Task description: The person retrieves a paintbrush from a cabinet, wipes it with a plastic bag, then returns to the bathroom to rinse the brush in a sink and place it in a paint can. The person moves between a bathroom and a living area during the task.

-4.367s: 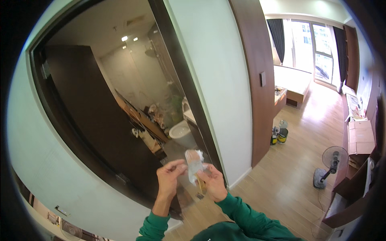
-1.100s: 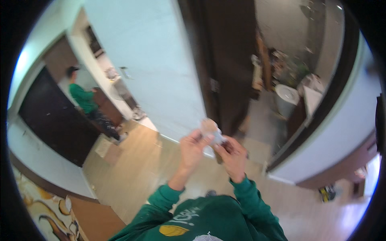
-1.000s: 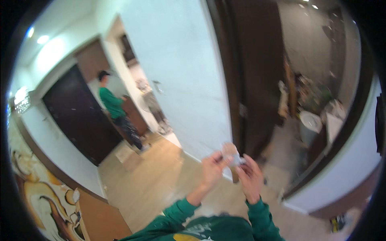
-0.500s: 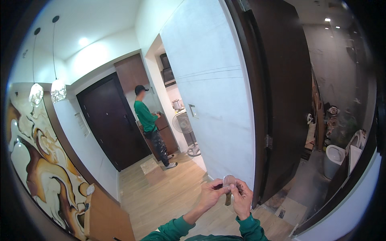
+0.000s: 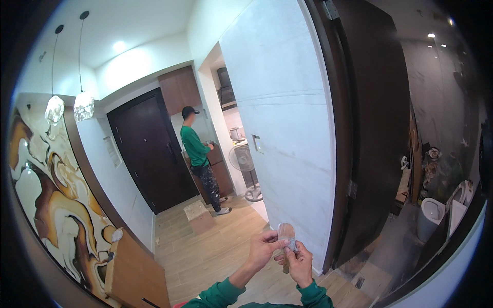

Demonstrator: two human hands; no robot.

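Your left hand [image 5: 261, 252] pinched the side of a wrapped tool [image 5: 286, 231] above its brown handle [image 5: 286, 268]; your right hand [image 5: 301, 263] gripped its middle, near the pale wall [image 5: 282, 138].

Both bare hands [image 5: 262, 251] [image 5: 299, 264] pinch close together.

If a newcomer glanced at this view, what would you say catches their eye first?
Probably the swirling brown-and-cream wall panel at far left, with two pendant lamps hanging at upper left. Low in front, the left hand and right hand hold a small, apparently wrapped object. Beyond, a co-worker in green stands near the dark door.
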